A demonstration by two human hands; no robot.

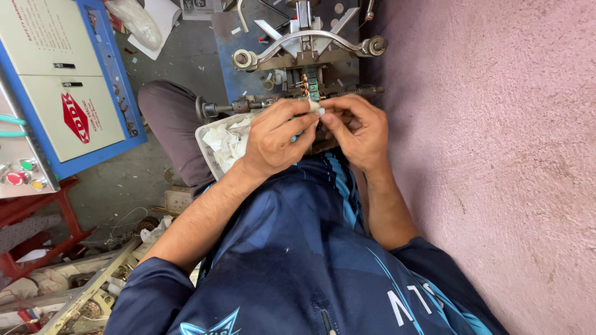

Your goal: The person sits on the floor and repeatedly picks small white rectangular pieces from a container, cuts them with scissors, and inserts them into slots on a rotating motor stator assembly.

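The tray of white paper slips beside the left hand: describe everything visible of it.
The tray is a shallow, pale, translucent-looking plastic container with rounded rim, resting on the person's lap by the grey trouser leg. It is filled with loose, crumpled white paper slips. It sits tilted, one corner towards the machine. The left hand and wrist cover its right part, so that edge is hidden; whether the hand touches it cannot be told.

Blue machine bench (226,37), metal winding fixture (307,46) on it (copper-wound core (308,85) mounted)
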